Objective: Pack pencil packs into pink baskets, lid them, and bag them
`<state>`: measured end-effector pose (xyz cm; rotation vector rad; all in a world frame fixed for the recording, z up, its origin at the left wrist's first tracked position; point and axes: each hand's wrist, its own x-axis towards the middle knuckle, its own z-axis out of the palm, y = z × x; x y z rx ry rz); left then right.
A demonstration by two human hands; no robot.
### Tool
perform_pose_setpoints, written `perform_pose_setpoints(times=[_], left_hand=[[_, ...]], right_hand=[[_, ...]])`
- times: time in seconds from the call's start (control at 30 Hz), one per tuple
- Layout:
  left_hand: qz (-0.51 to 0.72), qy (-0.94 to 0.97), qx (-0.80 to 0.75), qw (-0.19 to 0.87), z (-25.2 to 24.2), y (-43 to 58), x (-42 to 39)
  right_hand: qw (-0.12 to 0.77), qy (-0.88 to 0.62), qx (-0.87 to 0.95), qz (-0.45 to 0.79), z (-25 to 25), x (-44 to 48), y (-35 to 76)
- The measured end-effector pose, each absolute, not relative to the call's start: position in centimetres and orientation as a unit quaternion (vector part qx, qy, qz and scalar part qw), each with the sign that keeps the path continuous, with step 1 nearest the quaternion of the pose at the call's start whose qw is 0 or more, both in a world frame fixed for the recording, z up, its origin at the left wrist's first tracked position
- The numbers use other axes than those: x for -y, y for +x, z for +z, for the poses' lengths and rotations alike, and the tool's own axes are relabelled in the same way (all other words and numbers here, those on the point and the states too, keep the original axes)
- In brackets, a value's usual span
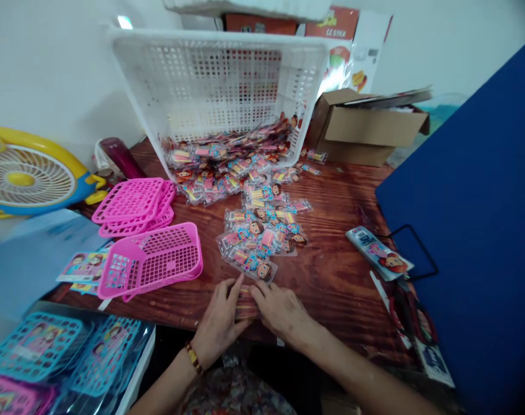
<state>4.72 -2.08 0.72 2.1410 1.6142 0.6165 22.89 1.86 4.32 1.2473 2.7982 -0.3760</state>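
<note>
At the near edge of the wooden table my left hand (pixel 219 314) and my right hand (pixel 282 311) face each other. Their fingers close from both sides on a stack of small packets (pixel 246 305), blurred and partly covered by the fingers. Just beyond my fingertips lies a loose pile of clear packets (pixel 253 262), printed with a cartoon figure and showing yellow and pink sticks. More such packets (pixel 231 153) spill from a white plastic basket (pixel 136 98) tipped on its side with its mouth toward me.
Left of the pile are a pink basket (pixel 188 230) and stacked pink lattice pieces (pixel 128 199). A yellow-and-blue fan (pixel 67 167) stands farther left. Blue baskets (pixel 29 346) fill a container below. On the right are a cardboard box (pixel 361 129), a banded packet bundle (pixel 374 251), scissors (pixel 409 314) and a blue panel (pixel 473 173).
</note>
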Motion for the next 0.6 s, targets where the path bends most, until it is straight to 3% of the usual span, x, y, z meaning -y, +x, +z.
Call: perform_pose_setpoints(times=[0.13, 0.27, 0.37, 0.47, 0.6], left_hand=[[0.132, 0.836, -0.53, 0.053, 2.8, 4.9, 1.3], [0.039, 0.869, -0.483, 0.098, 3.2, 4.9, 0.1], [0.001, 0.865, -0.491, 0.107, 2.7, 4.7, -0.4], [-0.013, 0.86, -0.494, 0.127, 2.4, 4.6, -0.3], [-0.032, 0.845, -0.51, 0.155, 2.5, 4.7, -0.2]], right_hand=[[0.02, 0.381, -0.917, -0.113, 3.7, -1.8, 22.7], [-0.001, 0.362, -0.905, -0.222, 5.1, -3.4, 24.3], [-0.075, 0.341, -0.878, -0.328, 6.3, -6.5, 25.7], [-0.142, 0.417, -0.869, -0.227, 5.3, -10.0, 25.3], [-0.092, 0.437, -0.891, -0.088, 1.0, -14.4, 23.1]])
